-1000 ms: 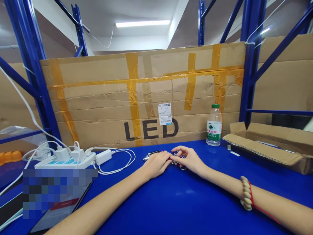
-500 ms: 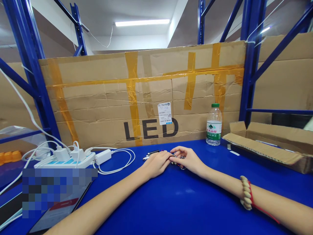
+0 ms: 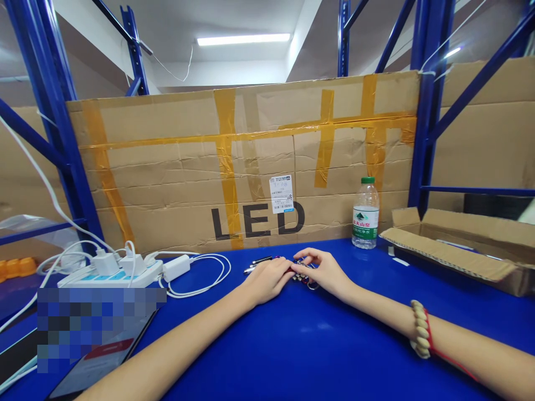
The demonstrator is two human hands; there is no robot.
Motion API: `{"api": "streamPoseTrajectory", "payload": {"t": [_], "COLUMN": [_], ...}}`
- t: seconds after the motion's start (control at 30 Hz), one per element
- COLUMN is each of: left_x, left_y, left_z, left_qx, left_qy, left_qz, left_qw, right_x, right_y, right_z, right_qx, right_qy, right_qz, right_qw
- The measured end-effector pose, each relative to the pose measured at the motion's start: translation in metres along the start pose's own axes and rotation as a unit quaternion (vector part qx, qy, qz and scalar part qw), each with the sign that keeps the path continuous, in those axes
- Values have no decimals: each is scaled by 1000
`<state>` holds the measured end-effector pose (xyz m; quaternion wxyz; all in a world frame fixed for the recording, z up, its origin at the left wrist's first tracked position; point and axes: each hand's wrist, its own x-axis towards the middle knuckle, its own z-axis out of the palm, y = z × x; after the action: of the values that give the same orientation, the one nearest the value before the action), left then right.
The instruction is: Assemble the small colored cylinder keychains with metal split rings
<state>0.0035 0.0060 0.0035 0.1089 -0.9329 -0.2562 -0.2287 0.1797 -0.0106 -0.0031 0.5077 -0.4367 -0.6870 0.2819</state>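
Both hands rest far out on the blue table (image 3: 301,345), meeting at a small pile of metal parts (image 3: 307,278) with rings and dark bits. My left hand (image 3: 267,278) lies knuckles up, its fingers curled and its fingertips pressed onto the pile. My right hand (image 3: 324,270) pinches a small piece of the pile between thumb and fingers; what the piece is stays too small to name. A few thin pen-like metal sticks (image 3: 259,263) lie just beyond my left hand. A bead bracelet (image 3: 420,328) sits on my right wrist.
A taped cardboard sheet marked LED (image 3: 251,167) stands along the back. A water bottle (image 3: 365,214) stands right of the hands, beside an open cardboard box (image 3: 460,245). A power strip with chargers and white cables (image 3: 112,267) lies at the left, a phone (image 3: 96,362) nearer me.
The fingers of my right hand have shifted slightly on the small parts. Both arms stay where they were.
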Motion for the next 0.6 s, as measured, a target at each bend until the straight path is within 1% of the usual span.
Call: {"api": "streamPoseTrajectory", "payload": {"t": [0.07, 0.2, 0.47, 0.6], "left_x": [0, 0, 0, 0], "left_y": [0, 0, 0, 0], "left_z": [0, 0, 0, 0], "left_qx": [-1, 1, 2, 6], "left_qy": [0, 1, 6, 3], "left_qz": [0, 3, -3, -3], "left_qw": [1000, 1000, 1000, 1000], "right_x": [0, -1, 2, 2], "right_y": [0, -2, 3, 3], "right_z": [0, 1, 2, 1], "right_qx": [12, 30, -4, 2], "right_qy": [-5, -11, 29, 25], "right_qz": [-8, -2, -51, -45], "right_qw": [1000, 999, 998, 999]}}
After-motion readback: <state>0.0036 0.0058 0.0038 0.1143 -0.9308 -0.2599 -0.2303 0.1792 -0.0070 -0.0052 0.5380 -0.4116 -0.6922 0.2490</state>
